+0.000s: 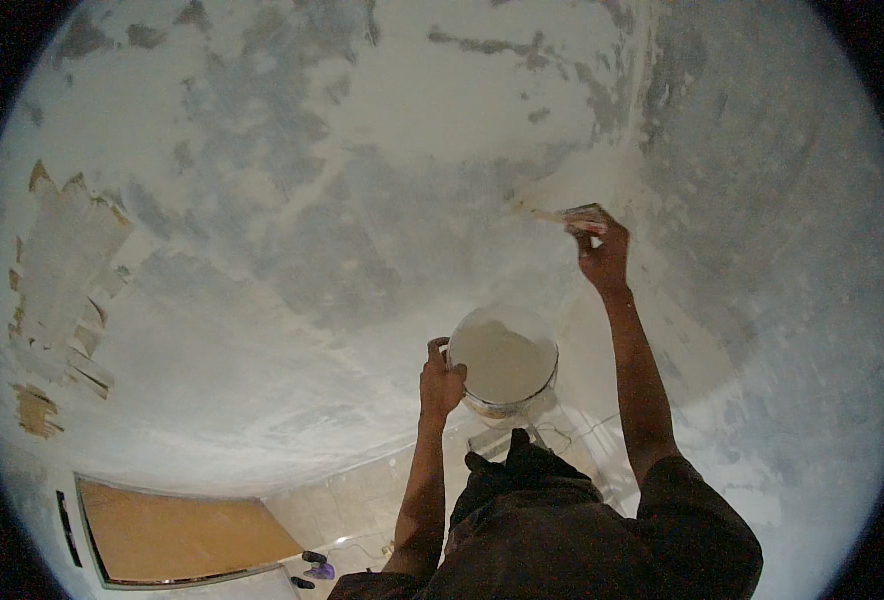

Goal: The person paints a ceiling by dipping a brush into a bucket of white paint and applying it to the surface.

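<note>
My left hand (443, 382) is closed on the left rim of a round bucket (507, 409), fingers curled over its edge. Pale, smooth wall filler (500, 362) fills much of the bucket. Higher up and to the right, my right hand (602, 247) grips what looks like a putty knife (544, 213), its blade pointing left against the wall (392, 240). The blade is coated in pale filler, so its exact edge is hard to make out. Around it the grey wall carries uneven pale patches, with a wet-looking one near the corner.
A wall corner (634, 130) runs just right of the knife, and a second wall (772, 220) continues from it. At lower left are an orange-brown door (182, 530) and a tiled floor (347, 500) with cables and a small purple item (320, 571). Torn brownish patches (72, 250) mark the far left wall.
</note>
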### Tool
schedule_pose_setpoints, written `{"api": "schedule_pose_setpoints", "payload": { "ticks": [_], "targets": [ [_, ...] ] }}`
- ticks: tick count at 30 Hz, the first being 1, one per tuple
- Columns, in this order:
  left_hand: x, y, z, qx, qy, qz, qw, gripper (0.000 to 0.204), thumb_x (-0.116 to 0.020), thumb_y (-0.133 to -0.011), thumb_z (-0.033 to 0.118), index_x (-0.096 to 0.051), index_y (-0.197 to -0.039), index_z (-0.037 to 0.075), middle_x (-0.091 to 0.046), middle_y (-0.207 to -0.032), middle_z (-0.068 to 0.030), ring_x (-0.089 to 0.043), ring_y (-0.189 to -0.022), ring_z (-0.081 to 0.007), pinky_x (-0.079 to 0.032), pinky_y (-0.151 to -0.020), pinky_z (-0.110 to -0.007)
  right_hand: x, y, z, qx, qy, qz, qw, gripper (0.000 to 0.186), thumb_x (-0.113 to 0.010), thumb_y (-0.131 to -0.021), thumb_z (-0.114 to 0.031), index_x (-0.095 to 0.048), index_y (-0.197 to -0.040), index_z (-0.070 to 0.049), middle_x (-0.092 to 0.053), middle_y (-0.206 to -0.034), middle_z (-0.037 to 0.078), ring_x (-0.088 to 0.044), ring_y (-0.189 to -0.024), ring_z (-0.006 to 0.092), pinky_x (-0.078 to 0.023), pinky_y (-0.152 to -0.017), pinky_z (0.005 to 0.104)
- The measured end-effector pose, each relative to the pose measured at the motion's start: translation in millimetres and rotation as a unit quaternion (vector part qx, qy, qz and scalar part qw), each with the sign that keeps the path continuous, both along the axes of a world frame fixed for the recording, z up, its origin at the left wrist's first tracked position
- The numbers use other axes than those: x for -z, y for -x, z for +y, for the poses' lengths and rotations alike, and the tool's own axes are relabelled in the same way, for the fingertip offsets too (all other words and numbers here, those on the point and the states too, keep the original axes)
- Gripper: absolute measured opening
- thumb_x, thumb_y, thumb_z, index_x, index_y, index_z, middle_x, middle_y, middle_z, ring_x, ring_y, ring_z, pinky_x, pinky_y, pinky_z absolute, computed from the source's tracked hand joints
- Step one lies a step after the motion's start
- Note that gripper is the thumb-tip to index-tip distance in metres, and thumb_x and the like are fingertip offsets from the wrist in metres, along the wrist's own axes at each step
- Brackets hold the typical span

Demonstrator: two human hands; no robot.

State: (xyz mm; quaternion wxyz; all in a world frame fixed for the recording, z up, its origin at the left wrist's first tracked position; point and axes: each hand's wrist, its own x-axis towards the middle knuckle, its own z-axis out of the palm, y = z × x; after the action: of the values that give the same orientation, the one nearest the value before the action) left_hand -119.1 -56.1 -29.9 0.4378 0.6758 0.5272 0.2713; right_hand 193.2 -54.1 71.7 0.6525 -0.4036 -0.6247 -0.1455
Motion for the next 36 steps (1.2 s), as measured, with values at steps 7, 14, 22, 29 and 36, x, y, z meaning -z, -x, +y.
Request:
{"api": "schedule_pose_setpoints", "payload": {
  "ticks": [7,14,22,29,36],
  "targets": [
    [13.6,0.4,5.7,-0.010,-0.010,0.002,1.000,0.055,-0.054,-0.070,0.013,-0.040,-0.123,0.003,-0.067,-0.101,-0.0224,-0.066,-0.091,-0.0378,-0.050,-0.083,-0.043,3.0,-5.2,7.5,0.082,0.017,-0.017,0.996,0.022,-0.059,-0.071,0.015,-0.062,-0.081,-0.004,-0.068,-0.089,0.012,-0.069,-0.082,0.0260,-0.054,-0.072,0.0308],
    [21.9,0.2,8.7,-0.007,-0.032,-0.008,0.999,0.055,-0.053,-0.070,0.013,-0.041,-0.122,0.002,-0.067,-0.100,-0.0245,-0.066,-0.088,-0.0385,-0.050,-0.081,-0.043,-0.1,-16.1,8.7,0.136,-0.003,-0.044,0.990,0.015,-0.058,-0.078,0.008,-0.063,-0.083,-0.005,-0.069,-0.089,0.011,-0.069,-0.080,0.0243,-0.054,-0.071,0.0307],
    [9.9,1.8,6.9,0.003,0.011,-0.017,1.000,0.056,-0.053,-0.070,0.013,-0.039,-0.123,0.002,-0.067,-0.096,-0.0239,-0.067,-0.084,-0.0365,-0.050,-0.078,-0.044,-3.4,9.7,1.2,0.093,0.153,-0.008,0.984,0.020,-0.058,-0.077,0.009,-0.065,-0.088,-0.006,-0.070,-0.091,0.009,-0.070,-0.079,0.0223,-0.054,-0.068,0.0285],
    [16.5,4.3,11.3,0.012,-0.021,0.031,0.999,0.057,-0.054,-0.069,0.014,-0.039,-0.123,0.003,-0.068,-0.098,-0.0224,-0.065,-0.087,-0.0405,-0.050,-0.081,-0.046,14.0,5.4,-10.3,0.065,0.098,-0.126,0.985,0.025,-0.059,-0.073,0.009,-0.063,-0.090,-0.009,-0.069,-0.089,0.010,-0.069,-0.075,0.0268,-0.055,-0.066,0.0340],
    [26.5,4.2,15.7,0.013,-0.007,-0.001,1.000,0.058,-0.054,-0.069,0.013,-0.039,-0.123,0.004,-0.068,-0.098,-0.0217,-0.065,-0.091,-0.0403,-0.050,-0.082,-0.046,-10.1,15.5,0.8,0.071,0.232,-0.132,0.961,0.027,-0.063,-0.073,0.003,-0.060,-0.100,-0.003,-0.067,-0.092,0.015,-0.065,-0.064,0.0299,-0.053,-0.058,0.0348]
  ]
}}
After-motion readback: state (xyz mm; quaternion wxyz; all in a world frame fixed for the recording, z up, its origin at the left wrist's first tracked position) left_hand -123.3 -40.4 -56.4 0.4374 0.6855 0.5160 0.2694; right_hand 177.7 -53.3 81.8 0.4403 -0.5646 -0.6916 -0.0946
